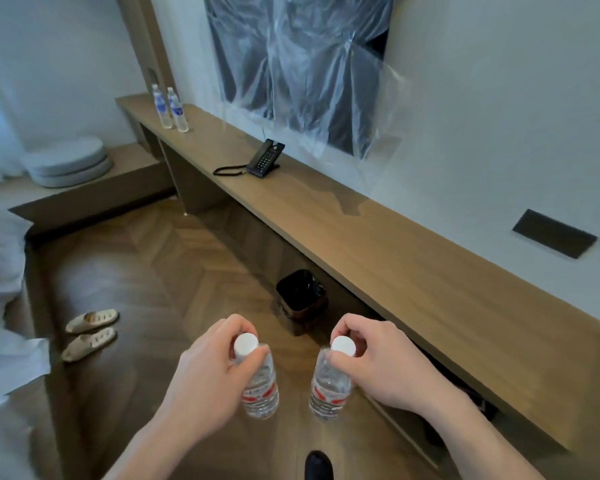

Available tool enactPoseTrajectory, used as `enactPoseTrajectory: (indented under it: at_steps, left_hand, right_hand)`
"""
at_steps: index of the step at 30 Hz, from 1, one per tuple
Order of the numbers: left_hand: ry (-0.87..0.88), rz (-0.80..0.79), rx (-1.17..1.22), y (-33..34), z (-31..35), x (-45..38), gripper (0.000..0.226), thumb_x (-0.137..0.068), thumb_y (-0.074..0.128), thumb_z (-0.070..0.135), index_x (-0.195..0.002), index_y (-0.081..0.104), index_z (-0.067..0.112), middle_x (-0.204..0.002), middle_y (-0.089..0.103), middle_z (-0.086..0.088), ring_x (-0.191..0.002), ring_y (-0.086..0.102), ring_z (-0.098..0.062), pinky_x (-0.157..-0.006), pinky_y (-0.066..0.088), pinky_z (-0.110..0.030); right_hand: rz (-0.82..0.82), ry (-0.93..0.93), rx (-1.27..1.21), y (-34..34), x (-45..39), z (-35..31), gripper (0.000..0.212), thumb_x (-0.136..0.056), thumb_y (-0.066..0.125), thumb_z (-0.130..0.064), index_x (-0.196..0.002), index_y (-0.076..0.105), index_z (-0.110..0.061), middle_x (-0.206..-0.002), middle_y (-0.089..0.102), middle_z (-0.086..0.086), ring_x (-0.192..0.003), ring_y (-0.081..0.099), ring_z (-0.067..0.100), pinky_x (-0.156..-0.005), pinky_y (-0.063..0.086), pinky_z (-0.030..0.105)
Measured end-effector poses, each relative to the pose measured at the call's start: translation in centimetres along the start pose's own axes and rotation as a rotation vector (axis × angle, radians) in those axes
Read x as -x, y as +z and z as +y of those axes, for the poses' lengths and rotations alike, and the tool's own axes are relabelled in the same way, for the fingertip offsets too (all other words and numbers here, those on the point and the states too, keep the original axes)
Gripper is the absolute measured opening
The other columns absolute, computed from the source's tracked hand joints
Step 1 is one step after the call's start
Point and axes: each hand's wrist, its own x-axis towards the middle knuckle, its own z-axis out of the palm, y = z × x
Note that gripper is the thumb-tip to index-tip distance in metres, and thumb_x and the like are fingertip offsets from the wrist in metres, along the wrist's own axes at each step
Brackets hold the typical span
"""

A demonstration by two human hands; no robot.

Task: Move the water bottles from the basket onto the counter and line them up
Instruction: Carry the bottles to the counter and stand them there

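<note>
My left hand [212,368] grips the neck of a clear water bottle [261,389] with a white cap and a red label. My right hand [378,362] grips a second red-label bottle [328,389] the same way. Both bottles hang upright over the wooden floor, side by side, in front of the long wooden counter [378,244]. Two blue-label bottles [172,109] stand close together at the counter's far left end. No basket is in view.
A black telephone [264,159] with a coiled cord sits mid-counter below a plastic-wrapped screen [298,64]. A black waste bin [302,296] stands under the counter. Slippers [90,329] lie by the white bed [0,289] at the left. Grey cushions [66,166] sit on a low bench.
</note>
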Motion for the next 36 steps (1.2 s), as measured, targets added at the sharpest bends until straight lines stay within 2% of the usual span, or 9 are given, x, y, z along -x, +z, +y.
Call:
enactPoseTrajectory:
  at_steps: [2,4,8,17,21,25,29,32,36]
  left_hand:
    - [-0.032,0.033,0.006,-0.3,0.0,-2.9,0.019,-0.091,0.073,0.040,-0.090,0.058,0.030,-0.091,0.062,0.021,-0.083,0.056,0.000,-0.063,0.038,-0.016]
    - [-0.070,0.061,0.019,-0.7,0.0,-5.7,0.019,-0.090,0.074,0.039,-0.091,0.058,0.028,-0.087,0.062,0.020,-0.075,0.055,-0.004,-0.062,0.040,-0.019]
    - [-0.121,0.133,0.047,-1.9,-0.5,-10.6,0.019,-0.089,0.076,0.036,-0.092,0.059,0.028,-0.080,0.062,0.017,-0.069,0.054,-0.007,-0.060,0.041,-0.026]
    - [-0.184,0.222,0.028,-5.7,-5.1,-20.1,0.017,-0.091,0.073,0.040,-0.093,0.060,0.029,-0.089,0.065,0.017,-0.079,0.059,-0.008,-0.066,0.044,-0.028]
    - [-0.186,0.216,0.034,-8.1,-8.8,-25.3,0.019,-0.091,0.071,0.044,-0.095,0.059,0.031,-0.092,0.066,0.017,-0.083,0.062,-0.008,-0.071,0.051,-0.032]
    - [-0.180,0.248,0.041,-11.2,-12.8,-31.3,0.020,-0.089,0.074,0.043,-0.093,0.058,0.031,-0.091,0.065,0.019,-0.082,0.061,-0.007,-0.070,0.051,-0.032]
    - [-0.164,0.259,0.033,-15.1,-16.2,-37.2,0.019,-0.090,0.073,0.042,-0.093,0.057,0.032,-0.091,0.064,0.020,-0.084,0.060,-0.004,-0.066,0.046,-0.026]
    - [-0.133,0.269,0.019,-17.6,-18.6,-41.8,0.019,-0.090,0.073,0.043,-0.093,0.056,0.035,-0.095,0.063,0.023,-0.089,0.058,-0.001,-0.068,0.050,-0.025]
    - [-0.118,0.278,0.001,-20.1,-20.8,-46.9,0.019,-0.089,0.074,0.043,-0.093,0.057,0.035,-0.097,0.063,0.023,-0.091,0.058,-0.001,-0.069,0.049,-0.027]
  right_hand:
    - [-0.035,-0.020,0.001,-1.1,-3.5,-0.1,0.016,-0.090,0.070,-0.050,-0.094,0.063,-0.036,-0.086,0.070,-0.009,-0.080,0.066,0.012,-0.063,0.055,0.028]
    - [-0.062,-0.048,0.005,-2.4,-7.0,-0.4,0.017,-0.088,0.069,-0.048,-0.095,0.062,-0.034,-0.083,0.069,-0.008,-0.077,0.063,0.016,-0.061,0.051,0.033]
    - [-0.097,-0.133,0.064,-4.2,-14.4,-1.9,0.020,-0.085,0.066,-0.050,-0.093,0.060,-0.032,-0.081,0.069,-0.004,-0.076,0.064,0.020,-0.061,0.052,0.042]
    - [-0.201,-0.231,0.098,-4.1,-28.6,-6.8,0.023,-0.086,0.066,-0.056,-0.096,0.063,-0.034,-0.088,0.071,-0.006,-0.083,0.068,0.019,-0.067,0.060,0.047]
    - [-0.218,-0.239,0.092,-2.5,-34.8,-9.6,0.021,-0.089,0.069,-0.057,-0.095,0.064,-0.037,-0.089,0.070,-0.013,-0.085,0.068,0.012,-0.067,0.062,0.034]
    - [-0.216,-0.232,0.091,-0.9,-40.9,-13.3,0.022,-0.088,0.070,-0.058,-0.095,0.064,-0.038,-0.092,0.071,-0.017,-0.090,0.068,0.010,-0.071,0.064,0.034]
    - [-0.154,-0.197,0.084,0.1,-46.4,-16.7,0.023,-0.086,0.070,-0.060,-0.097,0.064,-0.040,-0.093,0.070,-0.020,-0.091,0.068,0.010,-0.074,0.064,0.040]
    - [-0.113,-0.189,0.060,1.1,-50.3,-18.6,0.021,-0.087,0.072,-0.059,-0.097,0.063,-0.042,-0.094,0.070,-0.022,-0.091,0.069,0.009,-0.075,0.065,0.039]
    - [-0.114,-0.161,0.044,1.9,-54.9,-21.0,0.020,-0.086,0.072,-0.055,-0.098,0.063,-0.041,-0.094,0.071,-0.018,-0.091,0.069,0.011,-0.075,0.065,0.042]
